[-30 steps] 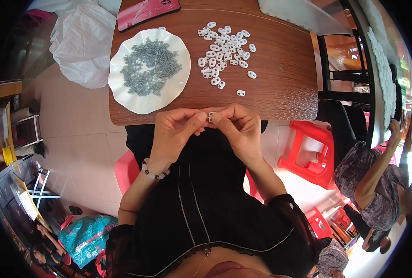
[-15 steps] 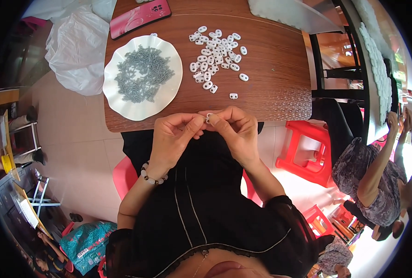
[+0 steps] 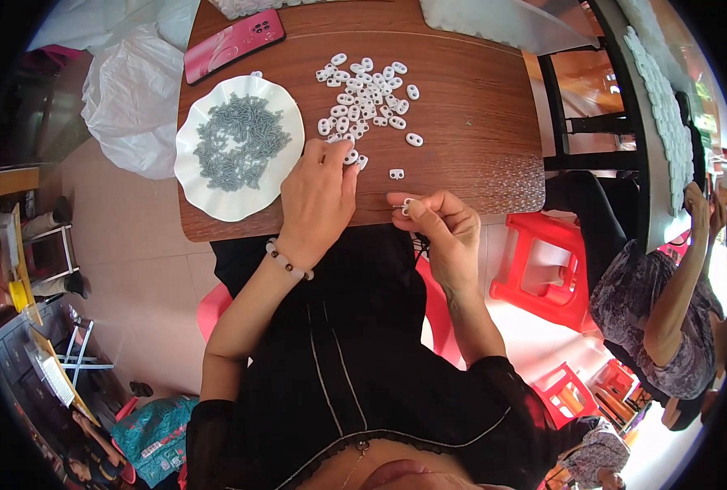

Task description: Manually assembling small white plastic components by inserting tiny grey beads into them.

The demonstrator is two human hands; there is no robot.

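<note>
My right hand [image 3: 448, 233] pinches a small white two-hole plastic piece [image 3: 407, 206] between thumb and fingers at the table's near edge. Something thin sticks out from that piece toward the left, too small to make out. My left hand [image 3: 323, 184] reaches over the near end of the loose pile of white two-hole pieces [image 3: 367, 96]. Its thumb and index tips are apart, on either side of one white piece [image 3: 350, 156] that lies on the table. A single squarish white piece [image 3: 396, 174] lies between my hands, beyond the right fingertips.
A scalloped white plate [image 3: 185, 175] holding many small grey rods [image 3: 241, 139] stands left of the pile. Behind it lies a pink phone [image 3: 234, 47]. A translucent bin [image 3: 502, 28] is at the far right, a red stool [image 3: 543, 261] beside the table. Another person [image 3: 657, 302] works at right.
My hands have parted: the left went from the held white piece forward to the pile, and the right kept the piece, moving slightly right. The whole view has shifted a little.
</note>
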